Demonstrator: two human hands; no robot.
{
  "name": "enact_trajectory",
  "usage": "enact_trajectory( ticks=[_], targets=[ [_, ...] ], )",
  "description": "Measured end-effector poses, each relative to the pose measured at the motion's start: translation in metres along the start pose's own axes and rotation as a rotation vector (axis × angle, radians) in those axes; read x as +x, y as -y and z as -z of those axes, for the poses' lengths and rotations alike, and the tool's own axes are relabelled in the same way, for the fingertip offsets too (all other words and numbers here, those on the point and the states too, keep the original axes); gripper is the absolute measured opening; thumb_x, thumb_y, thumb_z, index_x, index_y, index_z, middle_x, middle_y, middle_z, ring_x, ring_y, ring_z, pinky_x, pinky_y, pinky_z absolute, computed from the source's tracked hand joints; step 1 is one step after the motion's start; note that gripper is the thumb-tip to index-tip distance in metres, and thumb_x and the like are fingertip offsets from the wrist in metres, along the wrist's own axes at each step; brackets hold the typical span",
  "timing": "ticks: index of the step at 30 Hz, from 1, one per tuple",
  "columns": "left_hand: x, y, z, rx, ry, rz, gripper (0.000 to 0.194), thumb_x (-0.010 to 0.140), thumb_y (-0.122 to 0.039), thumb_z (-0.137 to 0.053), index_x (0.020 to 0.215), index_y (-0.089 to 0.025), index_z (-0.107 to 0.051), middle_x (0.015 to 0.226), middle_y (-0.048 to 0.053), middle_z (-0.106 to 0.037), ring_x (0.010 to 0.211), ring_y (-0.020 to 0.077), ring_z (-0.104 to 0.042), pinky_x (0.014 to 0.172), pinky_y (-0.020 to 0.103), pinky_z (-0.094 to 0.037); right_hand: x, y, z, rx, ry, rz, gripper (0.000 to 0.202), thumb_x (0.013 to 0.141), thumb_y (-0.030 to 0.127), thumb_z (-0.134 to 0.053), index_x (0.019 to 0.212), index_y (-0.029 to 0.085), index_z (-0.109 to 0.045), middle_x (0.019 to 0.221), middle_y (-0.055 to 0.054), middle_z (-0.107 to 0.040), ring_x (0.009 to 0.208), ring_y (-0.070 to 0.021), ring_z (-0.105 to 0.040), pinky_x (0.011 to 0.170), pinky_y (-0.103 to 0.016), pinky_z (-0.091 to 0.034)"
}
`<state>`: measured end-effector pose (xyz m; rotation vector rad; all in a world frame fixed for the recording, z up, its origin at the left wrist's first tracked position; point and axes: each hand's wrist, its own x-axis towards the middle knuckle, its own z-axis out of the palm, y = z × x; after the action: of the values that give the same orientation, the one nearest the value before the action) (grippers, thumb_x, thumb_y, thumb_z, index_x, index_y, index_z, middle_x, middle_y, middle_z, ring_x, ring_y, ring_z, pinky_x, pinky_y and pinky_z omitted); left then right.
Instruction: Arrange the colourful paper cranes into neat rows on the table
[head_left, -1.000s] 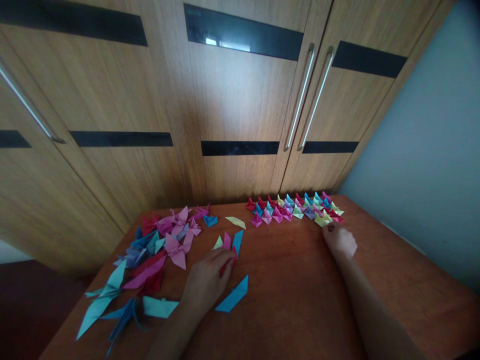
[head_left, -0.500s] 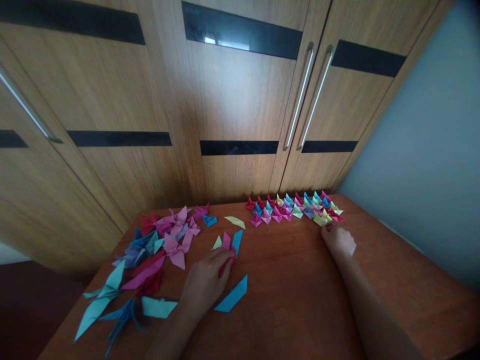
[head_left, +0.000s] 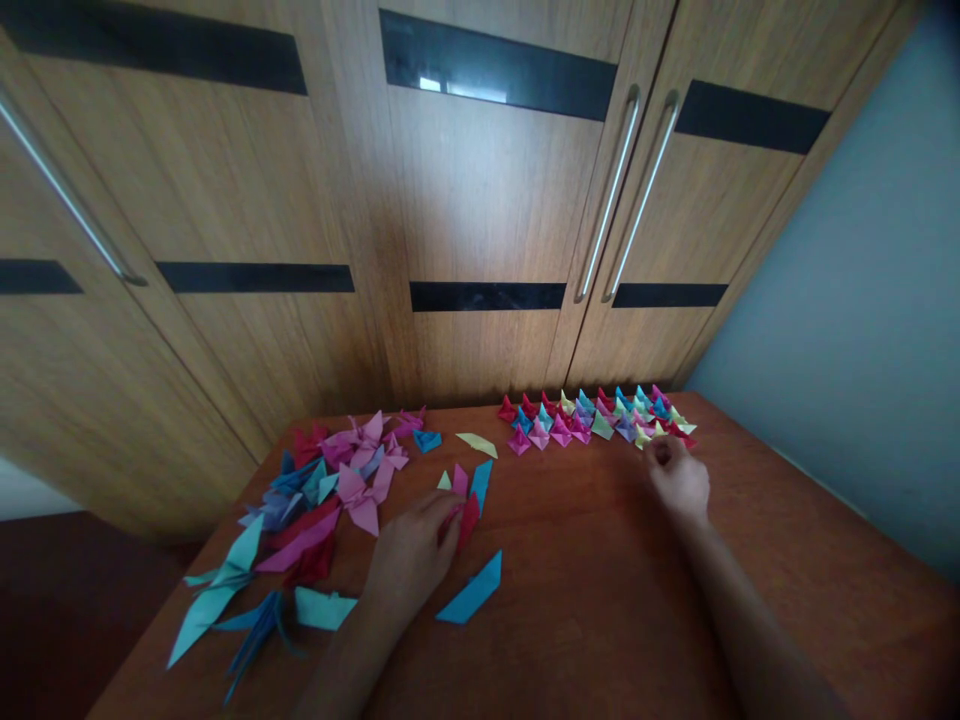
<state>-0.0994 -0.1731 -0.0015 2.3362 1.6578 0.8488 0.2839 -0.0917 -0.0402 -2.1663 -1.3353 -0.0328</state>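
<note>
My right hand point(head_left: 679, 482) reaches to the front right of the boat rows. Its thumb and forefinger are curled together at a small yellow origami boat point(head_left: 642, 436), which they partly hide. At the middle of the table, my left hand point(head_left: 416, 550) is closed, with its fingertips at a red folded paper piece point(head_left: 469, 522). A tiny pink spot shows at those fingertips. Just beyond lie a pink strip point(head_left: 460, 480), a blue folded strip point(head_left: 482, 484) and a pale yellow-green bit point(head_left: 445, 481). Nearer me is another blue folded strip point(head_left: 471, 592).
Small origami boats point(head_left: 561, 430) stand in rows at the back right. Pink, red, blue and teal folded papers point(head_left: 360, 497) heap on the left. A pale yellow piece point(head_left: 478, 444) lies between. The brown table point(head_left: 585, 600) meets wooden cupboard doors point(head_left: 487, 200) and a wall point(head_left: 847, 400).
The view has shifted slightly, so everything sits a little further right. My right fingers have moved over the yellow boat and cover more of it. More of the red piece shows beside my left fingers.
</note>
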Motion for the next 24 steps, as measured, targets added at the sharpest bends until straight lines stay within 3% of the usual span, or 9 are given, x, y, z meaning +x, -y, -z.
enact_trajectory(
  ticks=[5, 9, 14, 17, 24],
  targets=[
    [0.003, 0.014, 0.004, 0.103, -0.01, 0.105, 0.022, 0.086, -0.024, -0.049, 0.102, -0.024, -0.064, 0.102, 0.005, -0.071, 0.089, 0.0215, -0.068, 0.072, 0.031, -0.052, -0.036, 0.04, -0.018, 0.327, 0.24, 0.414, 0.035, 0.088, 0.044, -0.042, 0.088, 0.018, -0.065, 0.074, -0.005, -0.067, 0.065, -0.0179, -0.061, 0.06, -0.025, -0.043],
    [0.006, 0.027, 0.009, 0.155, -0.05, 0.12, 0.022, 0.085, -0.023, -0.049, 0.102, -0.023, -0.063, 0.104, 0.005, -0.07, 0.093, 0.0221, -0.066, 0.074, 0.031, -0.052, -0.06, 0.064, -0.031, 0.359, 0.405, 0.608, 0.029, 0.088, 0.038, -0.043, 0.08, 0.019, -0.063, 0.065, -0.001, -0.062, 0.058, -0.0152, -0.056, 0.057, -0.024, -0.04],
    [0.024, 0.038, 0.023, 0.243, -0.1, 0.125, 0.024, 0.086, -0.023, -0.046, 0.104, -0.021, -0.062, 0.109, 0.006, -0.067, 0.099, 0.0215, -0.063, 0.086, 0.031, -0.047, -0.057, 0.062, -0.04, 0.401, 0.423, 0.557, 0.017, 0.083, 0.034, -0.048, 0.079, 0.021, -0.058, 0.061, 0.002, -0.058, 0.055, -0.0138, -0.055, 0.053, -0.023, -0.038],
    [0.045, 0.037, 0.029, 0.357, -0.044, 0.168, 0.027, 0.088, -0.023, -0.043, 0.107, -0.022, -0.061, 0.112, 0.006, -0.065, 0.101, 0.0217, -0.061, 0.085, 0.03, -0.047, -0.053, 0.058, -0.043, 0.428, 0.412, 0.525, 0.013, 0.081, 0.032, -0.05, 0.075, 0.021, -0.054, 0.06, 0.002, -0.057, 0.053, -0.0135, -0.053, 0.052, -0.022, -0.037],
    [0.089, 0.036, 0.006, 0.445, 0.122, 0.24, 0.026, 0.085, -0.02, -0.045, 0.107, -0.016, -0.06, 0.102, 0.013, -0.069, 0.093, 0.0237, -0.065, 0.079, 0.032, -0.049, -0.052, 0.057, -0.044, 0.448, 0.419, 0.557, 0.003, 0.077, 0.024, -0.049, 0.076, 0.021, -0.051, 0.06, 0.003, -0.055, 0.054, -0.0132, -0.054, 0.053, -0.022, -0.038]
  ],
)
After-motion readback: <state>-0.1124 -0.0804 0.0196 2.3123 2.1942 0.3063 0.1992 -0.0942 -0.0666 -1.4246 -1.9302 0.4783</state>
